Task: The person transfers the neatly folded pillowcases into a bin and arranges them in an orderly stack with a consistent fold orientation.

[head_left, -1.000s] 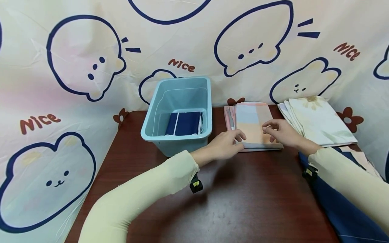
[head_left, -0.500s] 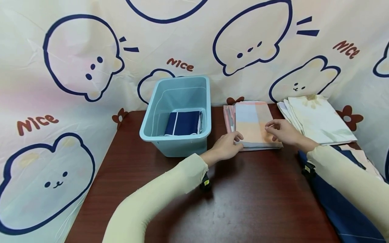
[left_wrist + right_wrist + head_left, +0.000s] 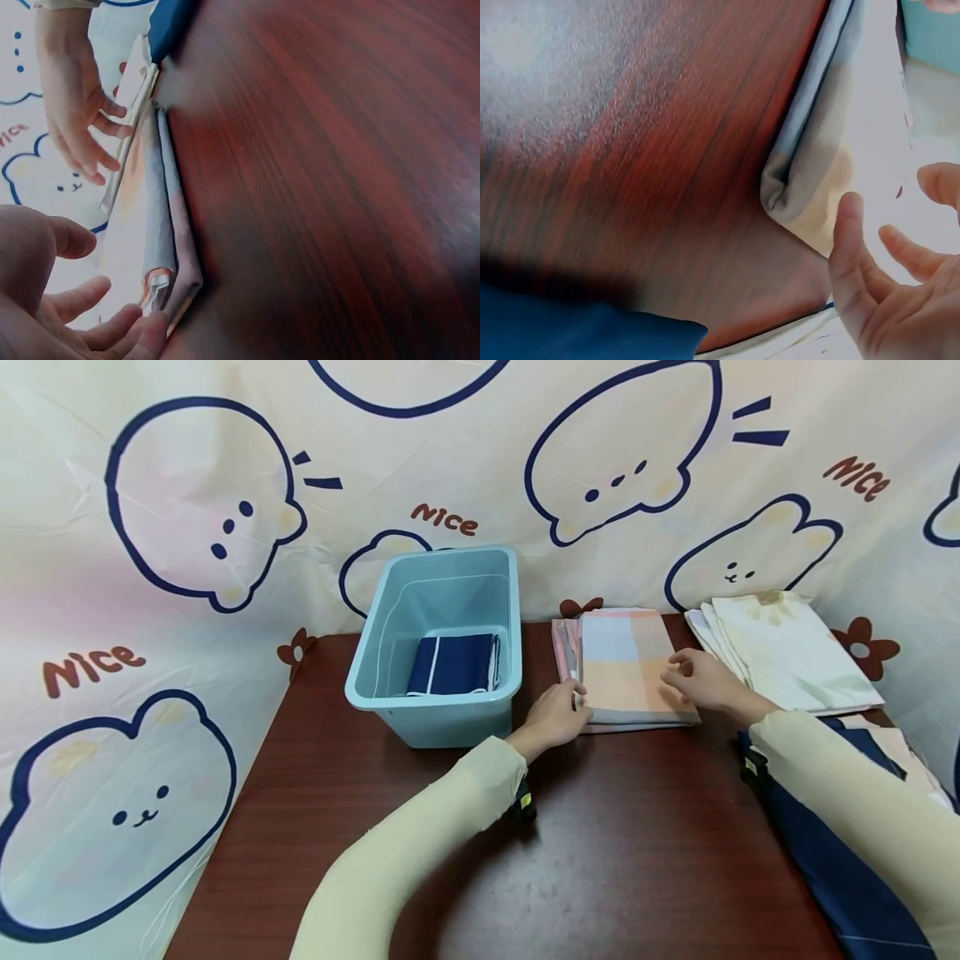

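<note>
Two hands (image 3: 553,713) (image 3: 705,680) flank one folded checked bundle (image 3: 630,668) near one blue bin (image 3: 450,722).

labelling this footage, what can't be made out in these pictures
Head: loose navy cloth, cut off by bottom edge, partly behind right sleeve.
Head: anything under the folded cloth in the bin, hidden by that cloth.
Left wrist: left hand, cropped left and bottom.
Right wrist: checked cloth, its pattern mostly overexposed.
</note>
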A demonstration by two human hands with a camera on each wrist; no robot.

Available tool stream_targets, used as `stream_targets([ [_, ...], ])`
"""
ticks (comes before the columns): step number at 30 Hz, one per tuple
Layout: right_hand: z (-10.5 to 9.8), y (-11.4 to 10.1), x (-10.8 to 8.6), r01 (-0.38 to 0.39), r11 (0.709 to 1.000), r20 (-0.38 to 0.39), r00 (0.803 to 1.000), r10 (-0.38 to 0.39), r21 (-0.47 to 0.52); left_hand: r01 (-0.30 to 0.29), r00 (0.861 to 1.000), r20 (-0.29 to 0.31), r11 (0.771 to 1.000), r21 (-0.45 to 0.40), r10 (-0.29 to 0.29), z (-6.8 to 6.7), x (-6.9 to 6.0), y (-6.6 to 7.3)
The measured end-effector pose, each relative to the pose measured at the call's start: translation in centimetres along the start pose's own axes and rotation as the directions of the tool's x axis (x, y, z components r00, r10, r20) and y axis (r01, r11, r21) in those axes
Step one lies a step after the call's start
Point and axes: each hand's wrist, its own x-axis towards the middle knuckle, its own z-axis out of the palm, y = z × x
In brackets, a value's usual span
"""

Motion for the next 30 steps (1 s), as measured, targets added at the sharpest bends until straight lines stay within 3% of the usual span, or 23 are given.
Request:
stream_targets([
  [7, 0.1, 0.4, 0.4, -0.076, 0.995, 0.027, 0.997, 0.078, -0.069, 0.109, 0.994, 0.021, 0.994, 0.001, -0.109, 0.7, 0.8, 0.4],
  [12, 0.0, 0.6, 0.5, -0.095, 0.993, 0.034, 0.995, 0.098, -0.076, 0.174, 0.985, 0.042, 0.977, -0.127, -0.17, 0.8, 1.4, 0.3],
  [15, 0.1, 0.7, 0.6, -0.115, 0.992, 0.06, 0.991, 0.118, -0.057, 0.204, 0.979, 0.061, 0.935, -0.292, -0.194, 0.8, 1.8, 0.2],
  [18, 0.1, 1.0, 0.6, -0.134, 0.991, 0.088, 0.987, 0.135, -0.02, 0.235, 0.971, 0.07, 0.866, -0.442, -0.227, 0.7, 2.1, 0.2],
  [21, 0.0, 1.4, 0.6, -0.139, 0.989, 0.131, 0.983, 0.131, 0.054, 0.257, 0.962, 0.061, 0.808, -0.529, -0.266, 0.7, 2.3, 0.2],
  [24, -0.1, 1.7, 0.5, -0.141, 0.983, 0.186, 0.975, 0.119, 0.115, 0.285, 0.949, 0.054, 0.77, -0.57, -0.312, 0.7, 2.6, 0.1],
  [26, -0.3, 1.9, 0.4, -0.133, 0.984, 0.208, 0.972, 0.106, 0.119, 0.31, 0.939, 0.062, 0.757, -0.575, -0.337, 0.6, 2.7, -0.1],
  [30, -0.3, 2.1, 0.4, -0.151, 0.985, 0.232, 0.964, 0.128, 0.082, 0.367, 0.921, 0.091, 0.761, -0.536, -0.379, 0.6, 2.8, -0.6],
])
